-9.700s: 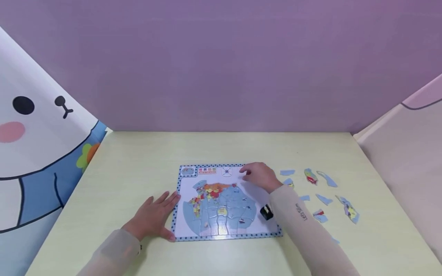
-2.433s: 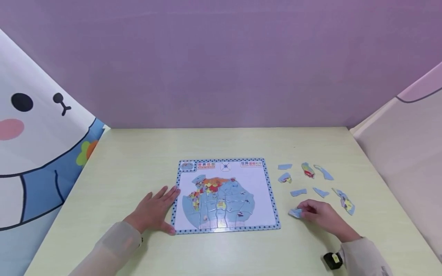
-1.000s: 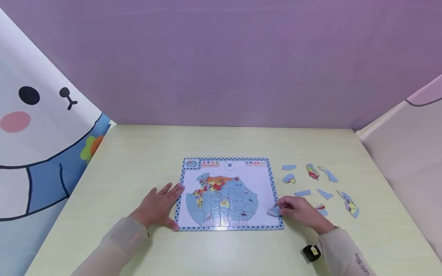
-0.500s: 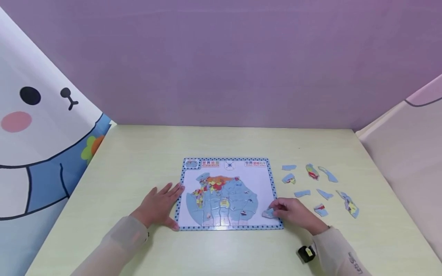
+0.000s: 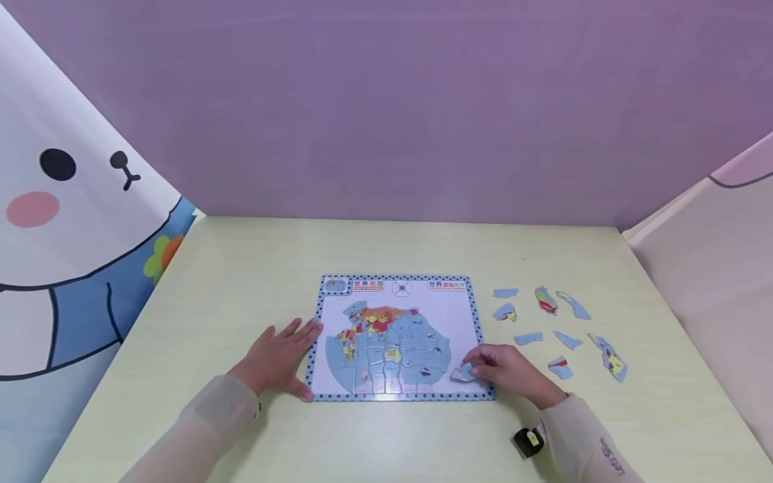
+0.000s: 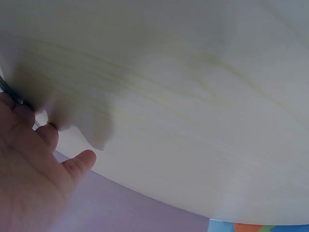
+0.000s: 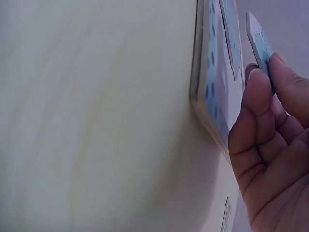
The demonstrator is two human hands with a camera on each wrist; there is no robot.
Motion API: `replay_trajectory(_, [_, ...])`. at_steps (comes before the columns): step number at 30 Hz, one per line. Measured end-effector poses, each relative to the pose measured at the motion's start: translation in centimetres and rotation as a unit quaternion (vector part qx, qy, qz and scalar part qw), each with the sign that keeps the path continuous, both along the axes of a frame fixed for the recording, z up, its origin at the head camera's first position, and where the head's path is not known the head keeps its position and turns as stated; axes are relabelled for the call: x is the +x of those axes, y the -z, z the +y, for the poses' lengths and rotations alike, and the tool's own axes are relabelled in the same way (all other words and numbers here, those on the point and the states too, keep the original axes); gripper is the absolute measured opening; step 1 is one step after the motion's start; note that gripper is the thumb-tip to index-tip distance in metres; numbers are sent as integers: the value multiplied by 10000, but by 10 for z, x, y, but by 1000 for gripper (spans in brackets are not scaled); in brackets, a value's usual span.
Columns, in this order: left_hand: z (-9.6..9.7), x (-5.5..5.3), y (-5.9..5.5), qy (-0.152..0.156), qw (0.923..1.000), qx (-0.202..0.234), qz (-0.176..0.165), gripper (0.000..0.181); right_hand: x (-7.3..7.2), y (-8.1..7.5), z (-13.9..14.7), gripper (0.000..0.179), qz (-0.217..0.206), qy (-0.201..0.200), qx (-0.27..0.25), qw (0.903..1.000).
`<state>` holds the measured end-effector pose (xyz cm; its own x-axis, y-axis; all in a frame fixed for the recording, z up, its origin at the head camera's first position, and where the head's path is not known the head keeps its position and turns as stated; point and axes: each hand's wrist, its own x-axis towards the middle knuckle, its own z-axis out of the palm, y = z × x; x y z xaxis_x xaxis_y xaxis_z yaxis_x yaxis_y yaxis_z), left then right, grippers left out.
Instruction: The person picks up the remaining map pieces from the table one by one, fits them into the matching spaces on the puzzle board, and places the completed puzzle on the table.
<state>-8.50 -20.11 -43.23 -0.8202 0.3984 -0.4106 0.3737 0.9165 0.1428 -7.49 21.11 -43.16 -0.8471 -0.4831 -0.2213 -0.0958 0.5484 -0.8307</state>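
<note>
In the head view a world map jigsaw board with a dotted blue border lies flat on the table, its joined blue and coloured pieces filling much of the globe. My left hand rests spread at the board's left edge, fingertips and thumb touching the border. Over the board's lower right, my right hand pinches a pale blue puzzle piece between thumb and fingers. The right wrist view shows that puzzle piece tilted and held clear of the board. In the left wrist view, part of the left hand shows.
Several loose puzzle pieces lie right of the board, among them a long yellow and purple one and a red and blue one. A black wrist camera sits below the right wrist. A purple wall stands behind the table.
The right hand was over the board without a piece, then picked up a blue piece from the table at the right and carried it left over the board. The left hand stays at the edge.
</note>
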Motion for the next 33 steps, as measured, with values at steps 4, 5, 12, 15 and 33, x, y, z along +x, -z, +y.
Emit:
replay_trajectory(4, [0, 1, 0, -30, 10000, 29, -37, 116, -1, 0, -2, 11, 9, -76, -58, 10000])
replay_trajectory(5, [0, 1, 0, -42, 10000, 39, -49, 116, -1, 1, -2, 10, 36, -127, -62, 9999])
replay_trajectory(12, [0, 2, -1, -74, 9999, 121, -94, 116, -2, -1, -7, 10, -41, -366, 13, 9993])
replay_trajectory(15, [0, 2, 0, -71, 9998, 161, -70, 116, -2, -3, -11, 11, -140, -327, 109, 9993])
replay_trajectory(33, [0, 2, -1, -50, 9998, 166, -24, 116, -5, -3, -23, 11, -207, -513, 197, 9983])
